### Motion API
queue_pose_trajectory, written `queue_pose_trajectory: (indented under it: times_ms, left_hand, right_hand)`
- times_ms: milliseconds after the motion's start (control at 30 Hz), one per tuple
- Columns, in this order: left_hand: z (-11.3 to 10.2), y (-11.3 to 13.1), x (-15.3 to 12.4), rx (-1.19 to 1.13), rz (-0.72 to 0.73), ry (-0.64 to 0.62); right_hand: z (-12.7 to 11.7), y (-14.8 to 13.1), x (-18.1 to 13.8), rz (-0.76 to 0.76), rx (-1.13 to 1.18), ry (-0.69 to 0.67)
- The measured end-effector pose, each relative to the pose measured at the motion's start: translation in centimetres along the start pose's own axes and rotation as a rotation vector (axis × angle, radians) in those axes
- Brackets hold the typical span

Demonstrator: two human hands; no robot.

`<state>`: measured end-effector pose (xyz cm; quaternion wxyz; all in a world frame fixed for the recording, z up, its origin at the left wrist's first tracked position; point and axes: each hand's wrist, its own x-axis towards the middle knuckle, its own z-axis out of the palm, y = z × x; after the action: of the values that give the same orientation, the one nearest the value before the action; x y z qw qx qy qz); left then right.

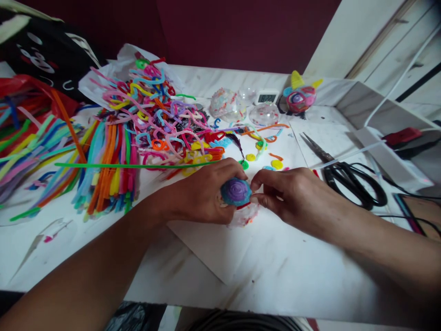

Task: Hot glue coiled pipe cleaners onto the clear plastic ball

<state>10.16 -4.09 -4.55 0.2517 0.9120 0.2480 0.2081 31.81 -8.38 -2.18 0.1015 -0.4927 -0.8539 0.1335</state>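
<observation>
Holding purple-blue coil (237, 191) in left grip (206, 191)

A flat maroon panel (248, 32) fills the top centre of the frame, deepening to near black toward the upper left. A slanting pale wall strip (330, 46) borders it at the upper right, and beyond that stand whitish cabinet doors (387, 59) with small handles (417, 65). The white bench (275, 276), marbled with grey-brown veins, spans the frame; a low marbled upstand (196, 76) backs it, and a raised side ledge (367, 103) closes its right end. Light is soft and uneven, brightest mid-bench, dimmer in the lower corners.
</observation>
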Motion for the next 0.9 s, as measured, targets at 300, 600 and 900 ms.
queue_pose_trajectory:
  times_ms: [300, 600, 900]
  left_hand:
    - [-0.4, 0.5, -0.5, 0.144, 0.035, -0.003]
    - [-0.3, 1.1, -0.4, 0.120, 0.032, 0.000]
    - [-0.2, 1.1, -0.5, 0.158, 0.030, 0.018]
  right_hand:
    - [0.1, 0.0, -0.1, -0.009, 0.010, 0.011]
    - [0.4, -0.2, -0.5, -0.077, -0.037, 0.066]
    - [0.7, -0.2, -1.0, -0.202, -0.073, 0.127]
